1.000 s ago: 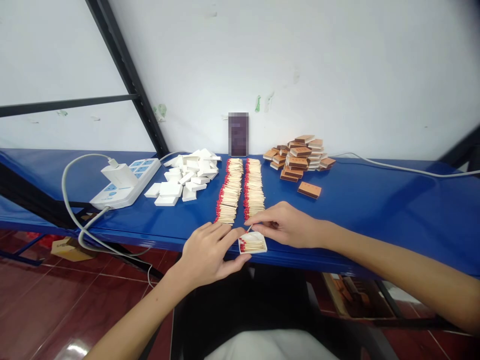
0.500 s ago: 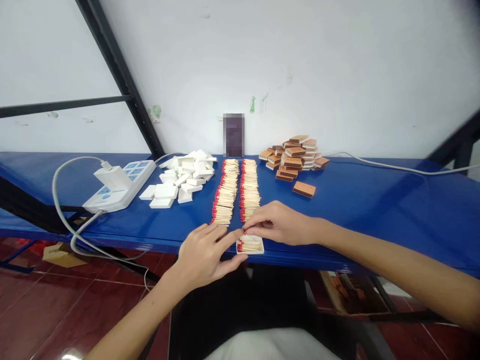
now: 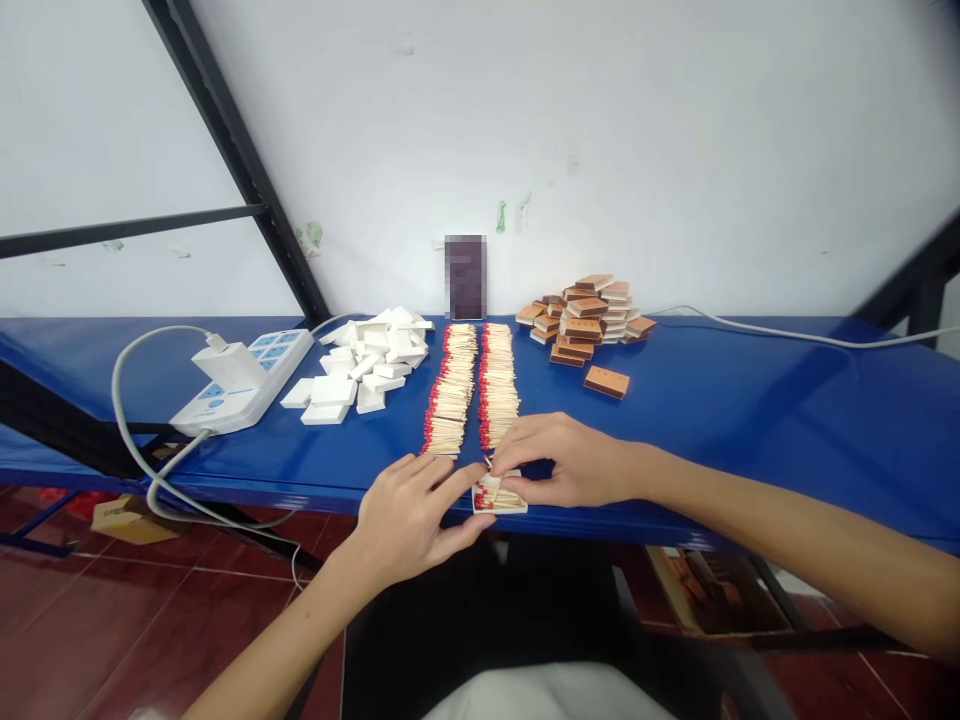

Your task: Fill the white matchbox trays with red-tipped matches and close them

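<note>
My left hand (image 3: pixel 414 515) grips the left end of a small white matchbox tray (image 3: pixel 514 511) at the shelf's front edge, thumb at the near side and index finger at the far corner. Inside the tray lie several matches (image 3: pixel 513 497), most with red heads to the left. Over the tray, the thumb and forefinger of my right hand (image 3: pixel 561 460) pinch a match (image 3: pixel 489 463), partly hidden by the fingers. Just beyond stand two long rows of red-headed matches, a left row (image 3: pixel 453 390) and a right row (image 3: pixel 499 385).
White empty trays (image 3: pixel 367 360) are heaped at left, beside a power strip (image 3: pixel 244 385) with a plugged-in charger and cable. Brown matchboxes (image 3: pixel 585 318) are piled at right, one (image 3: pixel 607 382) apart. A dark pixelated panel (image 3: pixel 466 278) leans on the wall.
My right hand has come slightly nearer and lower over the tray, and the match in its fingers now shows tilted above the others. My left hand keeps its hold on the tray.
</note>
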{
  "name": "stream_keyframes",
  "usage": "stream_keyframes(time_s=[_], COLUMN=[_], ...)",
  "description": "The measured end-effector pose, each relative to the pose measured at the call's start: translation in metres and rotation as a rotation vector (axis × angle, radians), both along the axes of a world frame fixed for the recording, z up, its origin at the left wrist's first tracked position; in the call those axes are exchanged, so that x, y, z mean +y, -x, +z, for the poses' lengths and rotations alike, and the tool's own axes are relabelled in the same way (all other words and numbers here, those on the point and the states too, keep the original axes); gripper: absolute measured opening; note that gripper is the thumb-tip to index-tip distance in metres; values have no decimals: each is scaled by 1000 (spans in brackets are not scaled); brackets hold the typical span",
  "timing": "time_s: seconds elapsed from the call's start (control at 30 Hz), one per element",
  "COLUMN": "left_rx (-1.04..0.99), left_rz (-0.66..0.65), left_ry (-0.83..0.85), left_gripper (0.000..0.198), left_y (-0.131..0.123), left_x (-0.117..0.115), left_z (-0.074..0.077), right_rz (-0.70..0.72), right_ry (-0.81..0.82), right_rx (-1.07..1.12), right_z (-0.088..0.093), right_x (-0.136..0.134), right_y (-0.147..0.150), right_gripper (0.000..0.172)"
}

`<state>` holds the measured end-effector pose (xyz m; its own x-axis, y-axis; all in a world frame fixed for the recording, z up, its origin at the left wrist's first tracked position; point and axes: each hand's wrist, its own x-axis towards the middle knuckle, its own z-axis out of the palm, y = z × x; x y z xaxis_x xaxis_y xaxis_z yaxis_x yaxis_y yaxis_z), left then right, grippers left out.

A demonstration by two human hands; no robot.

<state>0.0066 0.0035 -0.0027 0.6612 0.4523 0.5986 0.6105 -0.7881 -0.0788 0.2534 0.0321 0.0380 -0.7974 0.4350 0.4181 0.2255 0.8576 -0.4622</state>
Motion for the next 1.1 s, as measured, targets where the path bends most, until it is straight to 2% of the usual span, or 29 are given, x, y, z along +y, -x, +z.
stream_keyframes(time_s=[0.23, 0.67, 0.87, 1.1], left_rx=[-10, -27, -19, 2], left_rz=[0, -18, -15, 0], left_ry=[-11, -7, 28, 25], left_gripper=[35, 35, 35, 36], left_y=[0, 0, 0, 0], left_x=[0, 2, 1, -1], left_z=[0, -2, -1, 0], right_rz=[14, 43, 98, -12], right_ry=[-42, -49, 40, 40], right_rx=[25, 100, 137, 15], right_z=[-2, -1, 3, 4], right_x=[0, -4, -5, -4], right_y=[0, 1, -1, -7], right_gripper=[13, 23, 17, 18])
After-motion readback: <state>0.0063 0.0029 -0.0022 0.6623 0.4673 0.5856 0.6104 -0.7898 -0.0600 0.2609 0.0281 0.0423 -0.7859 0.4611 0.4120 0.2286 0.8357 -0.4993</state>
